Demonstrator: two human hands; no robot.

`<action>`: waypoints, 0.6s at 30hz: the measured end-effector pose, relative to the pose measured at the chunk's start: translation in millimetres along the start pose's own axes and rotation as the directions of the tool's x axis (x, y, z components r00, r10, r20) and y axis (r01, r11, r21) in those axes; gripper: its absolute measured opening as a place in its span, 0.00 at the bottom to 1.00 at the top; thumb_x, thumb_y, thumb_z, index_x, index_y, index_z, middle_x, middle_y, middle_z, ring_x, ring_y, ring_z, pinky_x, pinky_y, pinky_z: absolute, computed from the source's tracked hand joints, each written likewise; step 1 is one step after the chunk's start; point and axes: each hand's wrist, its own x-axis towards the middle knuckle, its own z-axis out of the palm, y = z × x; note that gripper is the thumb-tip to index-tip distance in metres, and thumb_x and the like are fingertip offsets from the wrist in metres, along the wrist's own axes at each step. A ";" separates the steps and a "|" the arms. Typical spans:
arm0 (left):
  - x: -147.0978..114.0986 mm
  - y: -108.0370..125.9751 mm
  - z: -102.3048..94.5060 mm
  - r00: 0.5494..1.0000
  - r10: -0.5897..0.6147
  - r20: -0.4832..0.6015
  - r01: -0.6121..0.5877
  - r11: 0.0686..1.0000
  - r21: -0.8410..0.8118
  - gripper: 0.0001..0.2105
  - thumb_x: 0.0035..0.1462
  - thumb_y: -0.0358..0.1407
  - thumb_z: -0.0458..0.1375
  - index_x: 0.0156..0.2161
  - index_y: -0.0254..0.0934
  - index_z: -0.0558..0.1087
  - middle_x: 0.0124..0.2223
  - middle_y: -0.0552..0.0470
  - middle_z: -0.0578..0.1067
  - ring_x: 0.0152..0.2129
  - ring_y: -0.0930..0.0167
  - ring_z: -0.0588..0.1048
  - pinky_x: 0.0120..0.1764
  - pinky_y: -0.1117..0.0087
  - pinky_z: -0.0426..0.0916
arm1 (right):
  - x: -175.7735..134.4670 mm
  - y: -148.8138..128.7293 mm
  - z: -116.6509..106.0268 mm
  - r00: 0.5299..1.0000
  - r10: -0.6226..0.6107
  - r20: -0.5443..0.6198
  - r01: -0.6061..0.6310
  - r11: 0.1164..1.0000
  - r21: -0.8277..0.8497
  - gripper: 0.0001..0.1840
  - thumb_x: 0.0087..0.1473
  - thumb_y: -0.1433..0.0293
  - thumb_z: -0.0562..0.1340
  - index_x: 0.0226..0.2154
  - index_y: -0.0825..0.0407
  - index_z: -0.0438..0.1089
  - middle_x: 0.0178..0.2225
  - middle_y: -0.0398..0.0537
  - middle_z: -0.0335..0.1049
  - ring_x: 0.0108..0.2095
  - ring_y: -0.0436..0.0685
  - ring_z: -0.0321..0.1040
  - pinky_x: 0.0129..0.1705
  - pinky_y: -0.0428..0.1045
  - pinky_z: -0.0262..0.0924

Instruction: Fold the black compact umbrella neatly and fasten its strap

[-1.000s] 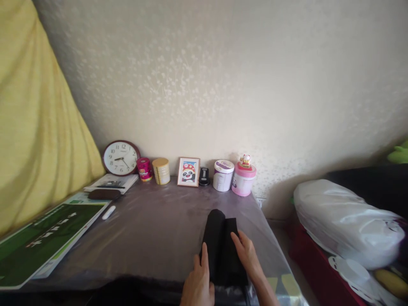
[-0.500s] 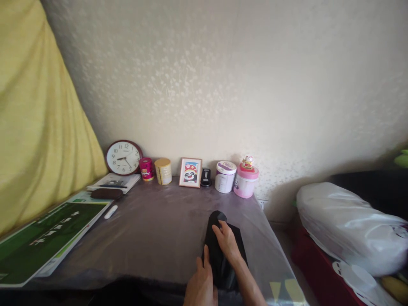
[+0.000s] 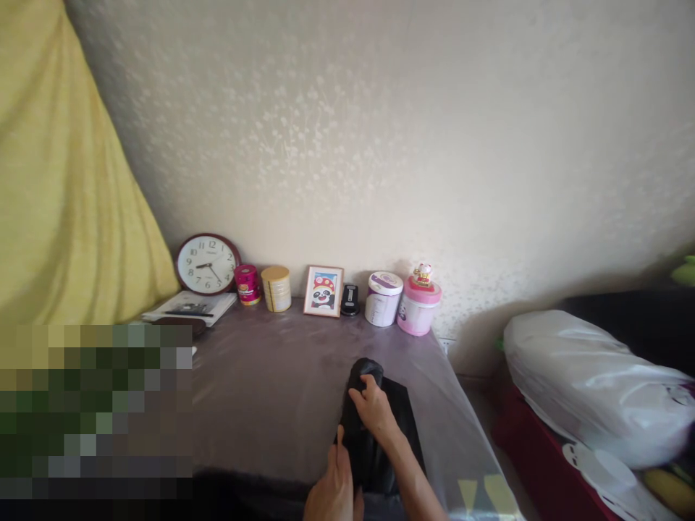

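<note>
A black folded bundle [image 3: 358,427] lies near the front edge of the table, its rounded end pointing away from me. A flat, straight-edged black part [image 3: 402,405] spreads out on its right; I cannot tell what the bundle is. My right hand [image 3: 374,405] lies over its upper part with fingers bent around it. Lower down, my left hand [image 3: 334,481] grips the bundle's left side, the index finger lying along the edge. The near end of the bundle is partly hidden by my hands and forearm.
Along the wall stand a clock [image 3: 208,265], a pink can [image 3: 247,285], a yellow-lidded jar [image 3: 276,289], a framed panda picture [image 3: 323,291], a black object [image 3: 350,299], a purple-and-white tub [image 3: 384,300] and a pink tub [image 3: 418,311]. A white bag [image 3: 591,383] sits at right.
Both hands and the bundle have shifted slightly left. The bundle's rounded part has moved left over the flat part. Pixel blocks now cover the lower left of the view.
</note>
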 end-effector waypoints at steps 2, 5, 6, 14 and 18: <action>-2.9 -6.5 0.2 1.000 0.013 -0.009 -0.013 0.999 -0.033 0.33 0.49 0.31 0.48 0.61 0.26 0.45 0.63 0.36 0.49 0.49 0.64 0.69 0.42 0.73 0.67 | -0.1 -2.0 1.5 1.000 -0.011 0.012 0.011 1.000 -0.006 0.17 0.52 0.70 0.56 0.46 0.58 0.63 0.25 0.48 0.74 0.34 0.57 0.73 0.33 0.45 0.58; -8.3 -12.8 -1.6 1.000 -0.013 0.003 0.013 0.998 -0.067 0.36 0.49 0.35 0.49 0.62 0.30 0.42 0.62 0.39 0.53 0.46 0.65 0.71 0.40 0.73 0.68 | -1.3 -5.6 4.2 0.998 -0.010 0.069 0.008 1.000 0.022 0.15 0.53 0.69 0.55 0.44 0.55 0.62 0.24 0.46 0.74 0.26 0.54 0.73 0.28 0.44 0.59; -10.0 -13.7 -2.0 0.999 -0.037 0.004 0.038 0.997 -0.062 0.35 0.49 0.35 0.49 0.62 0.31 0.42 0.62 0.39 0.55 0.45 0.65 0.72 0.39 0.73 0.68 | -1.9 -6.8 5.2 0.995 -0.012 0.097 0.008 0.999 0.043 0.14 0.54 0.67 0.54 0.43 0.54 0.63 0.23 0.45 0.73 0.23 0.52 0.72 0.26 0.44 0.58; -16.0 -12.8 2.4 0.976 -0.044 -0.213 0.059 0.996 0.063 0.29 0.47 0.32 0.53 0.57 0.38 0.56 0.57 0.41 0.61 0.41 0.67 0.73 0.35 0.74 0.70 | -6.7 -13.9 10.1 0.974 -0.089 0.207 0.060 0.988 0.140 0.13 0.56 0.68 0.48 0.26 0.52 0.64 0.18 0.41 0.71 0.15 0.45 0.66 0.18 0.38 0.53; -13.9 -14.8 -10.1 0.929 0.072 -0.364 -0.035 0.994 0.108 0.23 0.48 0.32 0.54 0.52 0.39 0.64 0.53 0.41 0.64 0.46 0.63 0.70 0.43 0.67 0.68 | -8.2 -14.0 8.9 0.973 -0.104 0.205 0.077 0.988 0.137 0.14 0.56 0.69 0.48 0.25 0.52 0.64 0.20 0.42 0.72 0.16 0.45 0.67 0.19 0.39 0.53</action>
